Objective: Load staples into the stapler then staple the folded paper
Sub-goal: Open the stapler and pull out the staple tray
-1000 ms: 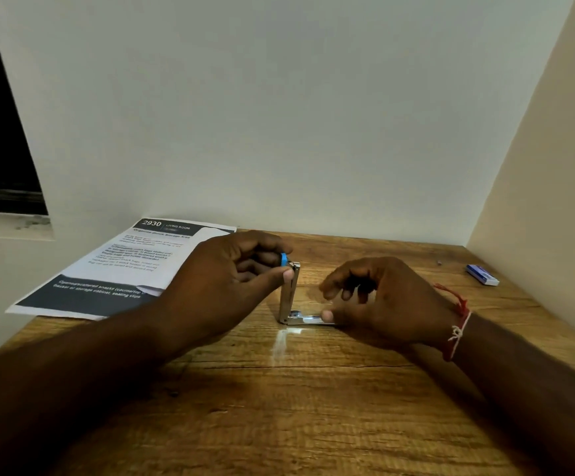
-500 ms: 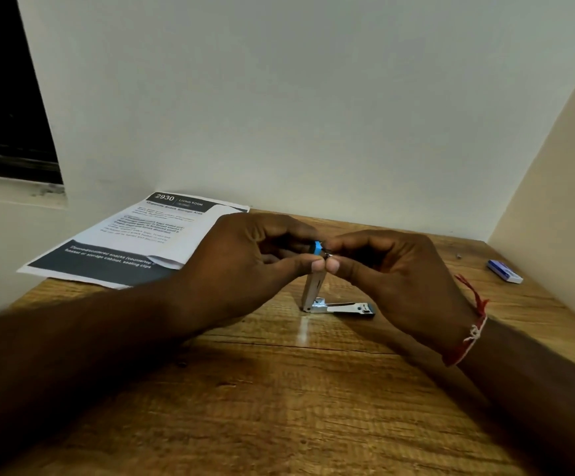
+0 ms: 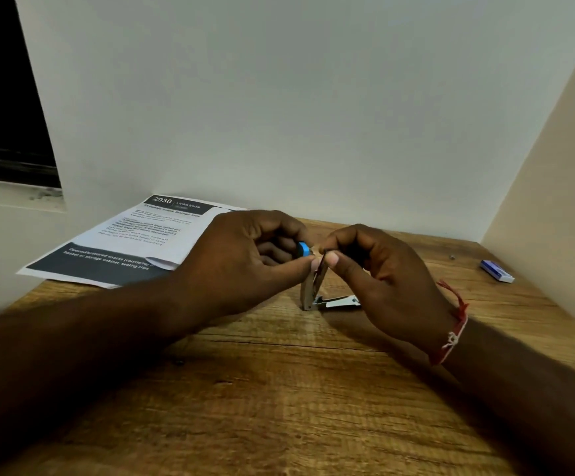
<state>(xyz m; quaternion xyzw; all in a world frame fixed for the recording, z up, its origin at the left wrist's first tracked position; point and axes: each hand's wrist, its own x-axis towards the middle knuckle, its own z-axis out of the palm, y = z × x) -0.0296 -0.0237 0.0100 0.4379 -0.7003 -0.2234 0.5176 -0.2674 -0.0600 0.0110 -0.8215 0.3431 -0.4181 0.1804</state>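
Head view: the stapler (image 3: 313,290) stands hinged open on the table (image 3: 279,389). The left hand (image 3: 244,266) pinches its upright arm steady, so the right hand (image 3: 382,280), pinching seeming staples (image 3: 321,251), can feed them. The paper (image 3: 134,242) waits behind-left.

**A:** anyone make out the writing on the printed paper (image 3: 134,242)?

**B:** dark header at its far end says "2930", then "LIVING ROOM" beside it. Dark band at its near edge: "Opened/scattered snacks (countertop", then "basket or storage cabinet, sealing clips". Body text in between is too blurry for me.
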